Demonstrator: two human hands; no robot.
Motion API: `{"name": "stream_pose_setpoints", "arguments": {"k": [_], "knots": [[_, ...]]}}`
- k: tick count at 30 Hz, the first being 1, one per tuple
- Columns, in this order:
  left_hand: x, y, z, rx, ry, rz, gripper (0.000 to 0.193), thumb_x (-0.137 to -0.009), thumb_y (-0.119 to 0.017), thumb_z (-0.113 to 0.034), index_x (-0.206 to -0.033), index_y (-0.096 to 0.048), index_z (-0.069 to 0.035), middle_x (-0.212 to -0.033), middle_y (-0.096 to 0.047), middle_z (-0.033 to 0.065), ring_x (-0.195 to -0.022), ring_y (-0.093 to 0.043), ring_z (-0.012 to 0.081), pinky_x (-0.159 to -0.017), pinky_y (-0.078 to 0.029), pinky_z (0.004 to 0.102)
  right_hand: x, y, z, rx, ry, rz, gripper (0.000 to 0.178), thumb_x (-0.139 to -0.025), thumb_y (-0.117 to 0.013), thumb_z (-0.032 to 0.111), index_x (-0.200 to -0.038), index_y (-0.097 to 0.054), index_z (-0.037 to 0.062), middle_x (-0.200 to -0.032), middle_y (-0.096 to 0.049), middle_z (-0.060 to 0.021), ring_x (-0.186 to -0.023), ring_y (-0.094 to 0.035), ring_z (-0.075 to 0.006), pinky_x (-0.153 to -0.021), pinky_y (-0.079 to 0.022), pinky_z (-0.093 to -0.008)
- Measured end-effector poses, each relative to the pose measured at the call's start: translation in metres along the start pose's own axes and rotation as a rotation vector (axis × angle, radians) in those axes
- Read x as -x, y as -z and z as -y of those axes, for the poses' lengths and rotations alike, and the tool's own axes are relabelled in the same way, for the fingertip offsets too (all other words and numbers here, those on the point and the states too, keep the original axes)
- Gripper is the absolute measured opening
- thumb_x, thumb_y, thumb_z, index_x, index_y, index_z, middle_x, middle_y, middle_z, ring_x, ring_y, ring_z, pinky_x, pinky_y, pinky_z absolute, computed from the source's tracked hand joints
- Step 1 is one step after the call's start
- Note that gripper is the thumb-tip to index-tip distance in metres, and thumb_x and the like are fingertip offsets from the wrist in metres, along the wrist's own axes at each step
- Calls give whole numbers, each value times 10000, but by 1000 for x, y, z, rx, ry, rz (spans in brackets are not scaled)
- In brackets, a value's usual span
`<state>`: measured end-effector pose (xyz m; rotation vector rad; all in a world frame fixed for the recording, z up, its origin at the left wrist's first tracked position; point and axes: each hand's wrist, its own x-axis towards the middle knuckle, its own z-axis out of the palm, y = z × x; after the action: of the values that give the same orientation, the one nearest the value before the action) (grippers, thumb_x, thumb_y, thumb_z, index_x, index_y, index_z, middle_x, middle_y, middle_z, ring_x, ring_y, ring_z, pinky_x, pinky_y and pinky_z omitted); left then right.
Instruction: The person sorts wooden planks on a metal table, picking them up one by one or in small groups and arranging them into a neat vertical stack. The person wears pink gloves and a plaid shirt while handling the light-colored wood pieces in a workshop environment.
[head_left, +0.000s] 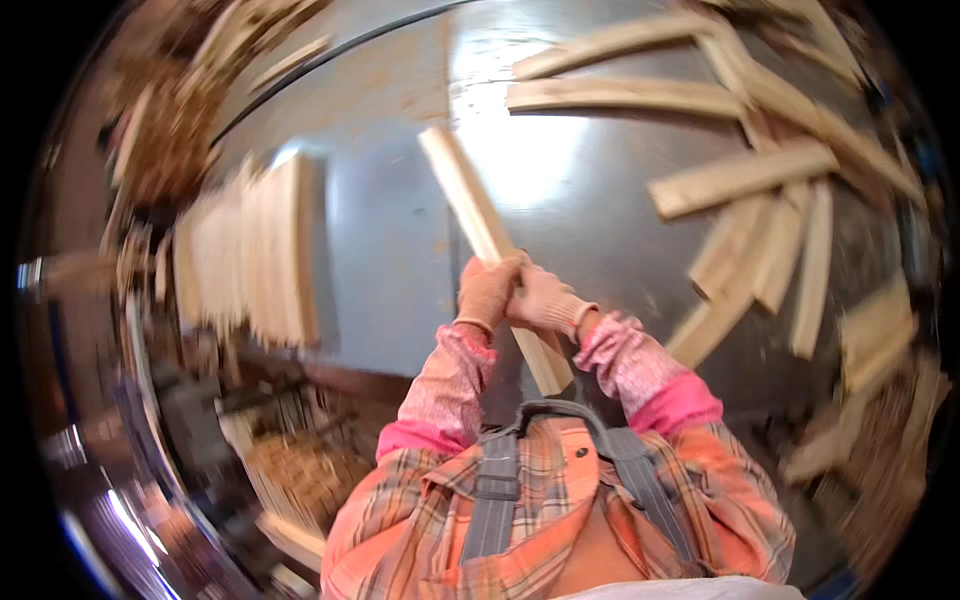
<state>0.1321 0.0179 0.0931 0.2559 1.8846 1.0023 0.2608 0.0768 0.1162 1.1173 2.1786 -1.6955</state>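
Note:
Both of my hands, in pale orange knit gloves, are closed around one wooden board (pixel 458 190). The board slants from the upper left down toward my chest, above the grey metal table (pixel 385 215). My left hand (pixel 488 292) wraps its left side near the middle. Right beside it, my right hand (pixel 546 298) grips from the right, and the two hands touch. The board's near end (pixel 543 362) shows below my wrists. My fingertips are partly hidden behind the wood and slightly blurred.
At the left of the table boards lie side by side in a row (pixel 250 250). Loose boards (pixel 745 180) lie crossed over one another at the right. More wood pieces (pixel 300 475) are stacked low at the left, and a blurred wood stack (pixel 175 135) stands at the far left.

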Motion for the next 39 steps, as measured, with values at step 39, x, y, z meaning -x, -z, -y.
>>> {"name": "stream_pose_setpoints", "arguments": {"k": [39], "knots": [[-290, -119, -310, -1290, -556, -182, 1027, -783, -746, -608, -1544, -420, 0, -1440, -577, 234, -1357, -539, 390, -1136, -419, 432, -41, 520, -134, 994, -361, -526, 666, -777, -670, 56, -1420, -497, 49, -1395, -584, -189, -1302, -571, -350, -1027, -482, -467]]}}
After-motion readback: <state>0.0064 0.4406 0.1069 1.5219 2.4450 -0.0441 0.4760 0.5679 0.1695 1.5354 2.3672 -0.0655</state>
